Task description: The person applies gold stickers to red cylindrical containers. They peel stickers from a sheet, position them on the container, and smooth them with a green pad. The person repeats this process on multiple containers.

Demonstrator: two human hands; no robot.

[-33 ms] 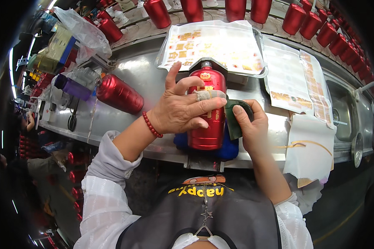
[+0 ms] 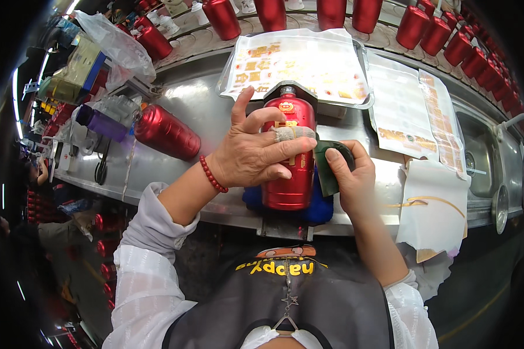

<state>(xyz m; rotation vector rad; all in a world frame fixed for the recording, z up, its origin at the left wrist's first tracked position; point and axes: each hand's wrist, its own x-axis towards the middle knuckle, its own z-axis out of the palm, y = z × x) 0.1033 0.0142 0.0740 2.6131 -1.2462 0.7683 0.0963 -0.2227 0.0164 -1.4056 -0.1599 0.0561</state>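
A glossy red bottle [image 2: 290,192] with gold lettering and an emblem lies in front of me, its neck pointing away, on a blue cloth [image 2: 320,203]. A dark angled holder [image 2: 306,93] sits around its neck end. My left hand [image 2: 244,142] reaches across the bottle with fingers apart. Its fingertips are at the gold lettering and partly hide it; one finger wears a beige wrap. Beside the bottle's right side, my right hand [image 2: 355,174] pinches a dark green flat scraper [image 2: 327,168] between thumb and fingers. The scraper's edge is close against the bottle; contact is unclear.
Another red bottle [image 2: 166,132] lies left, by a purple-capped bottle [image 2: 102,122]. Behind is a tray [image 2: 364,104] bearing a sheet of gold decals [image 2: 308,58]. More sheets [image 2: 402,110] and a sink [image 2: 486,163] are right. Red bottles [image 2: 271,14] line a far conveyor.
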